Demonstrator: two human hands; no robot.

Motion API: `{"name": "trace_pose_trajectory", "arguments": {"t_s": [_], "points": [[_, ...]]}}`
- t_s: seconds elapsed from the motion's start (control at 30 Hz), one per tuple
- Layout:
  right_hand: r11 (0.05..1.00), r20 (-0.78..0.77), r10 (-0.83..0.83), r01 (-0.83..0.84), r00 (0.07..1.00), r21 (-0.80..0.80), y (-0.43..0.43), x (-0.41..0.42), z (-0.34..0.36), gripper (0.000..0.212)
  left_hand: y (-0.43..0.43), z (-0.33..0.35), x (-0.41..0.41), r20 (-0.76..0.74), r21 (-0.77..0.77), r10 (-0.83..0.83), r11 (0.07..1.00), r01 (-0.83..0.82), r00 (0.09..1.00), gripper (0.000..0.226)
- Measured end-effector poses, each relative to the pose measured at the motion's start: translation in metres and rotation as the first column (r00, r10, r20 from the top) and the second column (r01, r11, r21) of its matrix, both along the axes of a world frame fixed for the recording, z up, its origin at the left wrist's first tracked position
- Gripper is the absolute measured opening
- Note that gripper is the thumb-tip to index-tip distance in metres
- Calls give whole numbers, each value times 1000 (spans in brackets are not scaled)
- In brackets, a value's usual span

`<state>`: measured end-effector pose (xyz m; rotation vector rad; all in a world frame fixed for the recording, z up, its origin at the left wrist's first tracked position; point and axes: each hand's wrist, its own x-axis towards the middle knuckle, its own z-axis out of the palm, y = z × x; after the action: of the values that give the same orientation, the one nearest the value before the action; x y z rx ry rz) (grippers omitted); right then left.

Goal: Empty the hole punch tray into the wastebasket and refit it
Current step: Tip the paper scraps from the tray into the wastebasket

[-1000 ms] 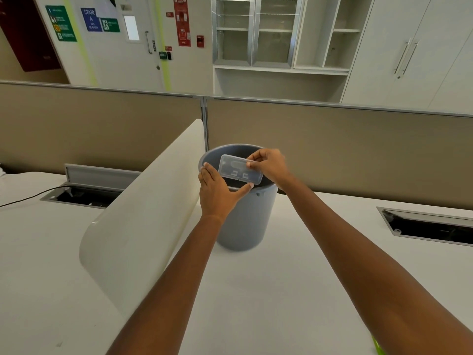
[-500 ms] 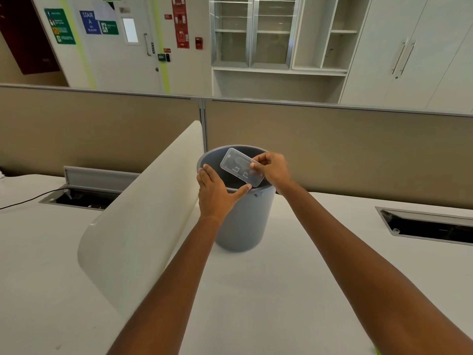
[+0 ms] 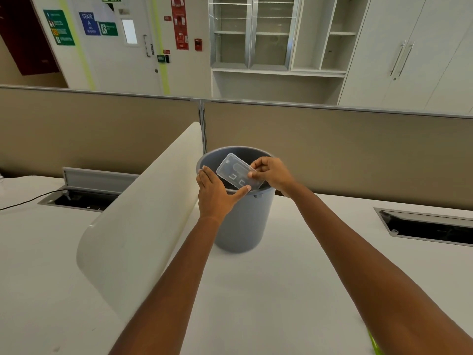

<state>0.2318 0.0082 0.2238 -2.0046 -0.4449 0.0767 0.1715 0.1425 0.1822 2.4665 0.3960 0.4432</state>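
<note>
Tipping steeper vs 1 s ago: clear punch tray (image 3: pixel 238 172), pinched by right hand (image 3: pixel 272 174) over grey wastebasket (image 3: pixel 243 221); left hand (image 3: pixel 215 196) spread, steadying rim. Emptying underway; refit pending.

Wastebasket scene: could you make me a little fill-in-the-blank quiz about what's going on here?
1. The clear tray is pinched by the ____ hand.
2. The left hand rests on the rim of the grey ____.
3. The wastebasket stands on a white ____.

Missing words: right; wastebasket; desk
</note>
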Motion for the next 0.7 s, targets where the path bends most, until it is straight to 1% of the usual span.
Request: {"name": "trace_pose_trajectory", "arguments": {"t_s": [0.07, 0.17, 0.2, 0.23, 0.3, 0.37, 0.43, 0.53, 0.63, 0.7], "points": [[999, 64, -27, 29, 998, -37, -2, 1, 0, 10, 0, 0, 0, 0, 4, 1, 1000, -1, 1000, 116], [998, 45, 48, -46, 998, -46, 0, -3, 0, 22, 1, 1, -1, 1, 9, 11, 1000, -11, 1000, 115], [999, 52, 31, -30, 998, -33, 0, -2, -1, 23, 2, 1, -1, -5, 15, 12, 1000, -12, 1000, 114], [1000, 70, -7, 8, 998, -6, 0, -1, -2, 20, 1, 2, -1, -14, 22, 10, 1000, -10, 1000, 113], [996, 96, -86, 82, 992, 45, 0, 1, -3, 9, 0, 2, 0, -27, 34, 7, 999, -6, 1000, 110], [990, 110, -136, 131, 985, 51, 0, 4, -5, 18, -1, 3, 0, -27, 46, 7, 999, -6, 1000, 103], [988, 116, -154, 150, 981, 46, -2, 4, -5, 23, 0, 3, 0, -22, 50, 5, 999, -4, 1000, 96], [986, 121, -159, 153, 980, 62, -4, 2, -6, 23, 0, 3, 0, -24, 42, 0, 999, 1, 1000, 88], [983, 112, -173, 163, 979, 87, -6, 1, -8, 22, 0, 2, 1, -22, 35, 3, 999, -2, 1000, 84], [979, 84, -175, 165, 981, 119, -6, -1, -8, 17, 0, 2, 1, -23, 33, 6, 999, -6, 1000, 85]]}}
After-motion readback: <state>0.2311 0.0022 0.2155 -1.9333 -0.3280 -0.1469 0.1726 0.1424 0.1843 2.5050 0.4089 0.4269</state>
